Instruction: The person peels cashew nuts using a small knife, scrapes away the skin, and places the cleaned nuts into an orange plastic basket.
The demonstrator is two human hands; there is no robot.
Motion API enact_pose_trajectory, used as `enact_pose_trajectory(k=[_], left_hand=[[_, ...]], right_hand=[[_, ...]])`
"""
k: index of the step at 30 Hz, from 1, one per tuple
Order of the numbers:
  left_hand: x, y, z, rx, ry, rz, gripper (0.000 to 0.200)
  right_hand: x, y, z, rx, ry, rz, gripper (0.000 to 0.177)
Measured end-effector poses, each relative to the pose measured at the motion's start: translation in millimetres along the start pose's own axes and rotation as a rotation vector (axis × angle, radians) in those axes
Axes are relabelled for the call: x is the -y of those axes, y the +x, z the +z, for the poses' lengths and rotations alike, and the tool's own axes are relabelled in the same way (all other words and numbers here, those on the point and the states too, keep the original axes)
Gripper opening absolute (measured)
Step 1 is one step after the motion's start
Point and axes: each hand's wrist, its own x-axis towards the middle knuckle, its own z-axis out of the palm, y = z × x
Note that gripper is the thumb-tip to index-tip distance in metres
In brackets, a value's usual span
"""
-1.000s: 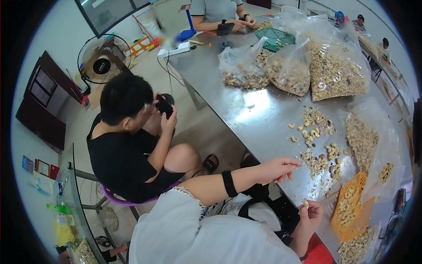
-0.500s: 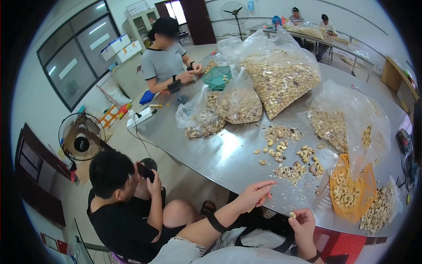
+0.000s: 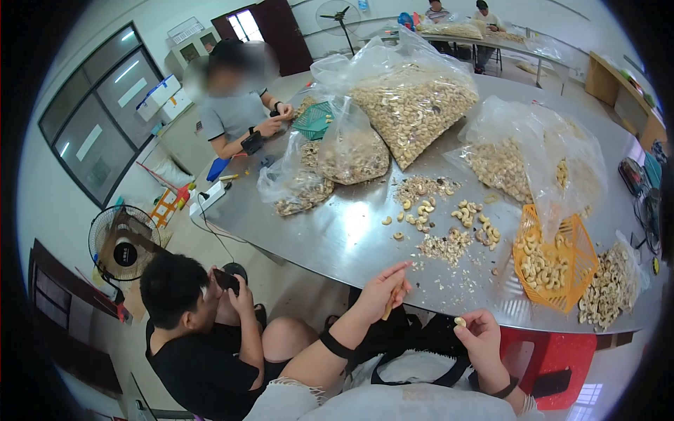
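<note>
My left hand point(image 3: 379, 293) is at the table's near edge, fingers closed round a thin tan object point(image 3: 392, 303), its index finger extended. Right of it, my right hand point(image 3: 480, 342) pinches a pale cashew point(image 3: 460, 321) between thumb and fingertips. Beyond the hands, whole cashews point(image 3: 420, 214) lie in small groups on the metal table point(image 3: 330, 242), beside a pile of crumbs and skins point(image 3: 446, 247). To the right, an orange basket point(image 3: 581, 270) holds cashews, next to a heap of cashew pieces point(image 3: 611, 289) on a clear bag.
Large clear bags of cashews point(image 3: 418, 105) stand on the table, with smaller bags point(image 3: 354, 151) nearby. A person in black point(image 3: 203, 351) sits left, holding a phone. A co-worker point(image 3: 235, 116) works beside a green basket point(image 3: 312, 121). A red stool point(image 3: 572, 365) is at lower right.
The camera view has shifted, moving the table contents up and left in the picture. My left hand has turned, showing more of the tan object. The cashew remains in my right hand.
</note>
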Motion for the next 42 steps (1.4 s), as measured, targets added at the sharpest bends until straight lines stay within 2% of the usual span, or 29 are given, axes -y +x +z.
enact_pose_trajectory(k=[42], left_hand=[[2,2,3,-0.051,0.071,-0.008,0.03]], right_hand=[[-4,0,-1,0.042,0.05,0.015,0.021]])
